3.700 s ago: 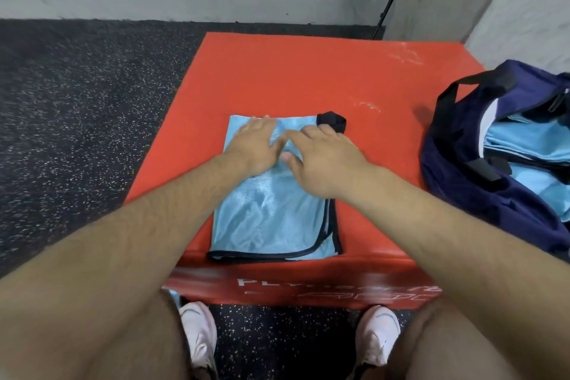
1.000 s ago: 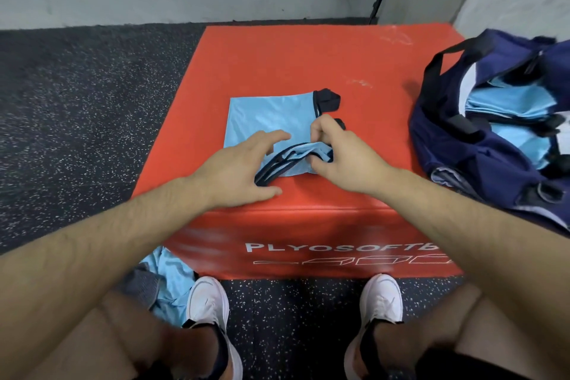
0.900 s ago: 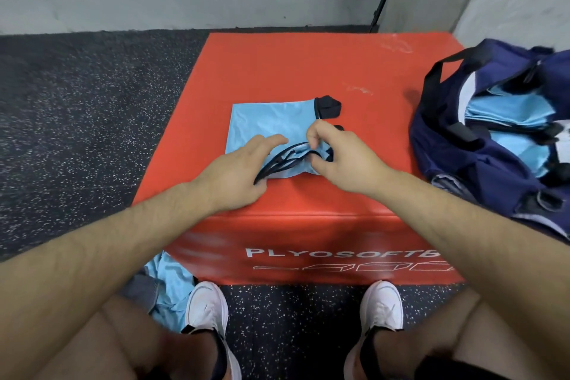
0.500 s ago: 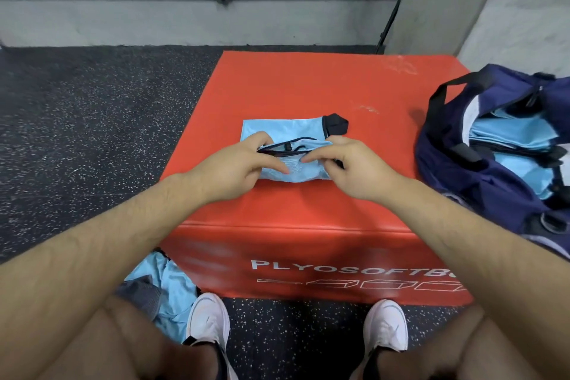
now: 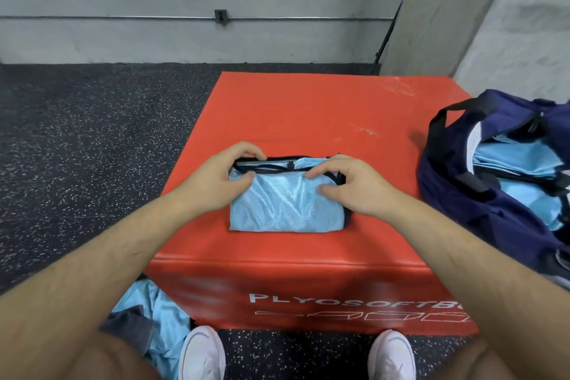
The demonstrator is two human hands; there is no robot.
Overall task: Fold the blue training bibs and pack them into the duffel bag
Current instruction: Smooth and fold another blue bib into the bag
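Our left hand (image 5: 220, 182) and right hand (image 5: 354, 190) pinch the black-trimmed far edge of the rectangular mesh bib (image 5: 287, 210) on the red plyo box (image 5: 308, 108).

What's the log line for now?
left hand, right hand: pinch light-blue mesh bib | on red foam box | navy duffel bag: open

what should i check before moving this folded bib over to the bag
1. Bib folded flat on the red box: ok.
2. Black trim tucked in: not ok, loops show along the far edge.
3. Left hand and right hand have a grip on that edge: ok.
4. Bag open: ok, folded bibs inside.
5. Spare room in the bag: cannot tell.
6. Nothing more to fold: not ok, blue cloth lies on the floor.
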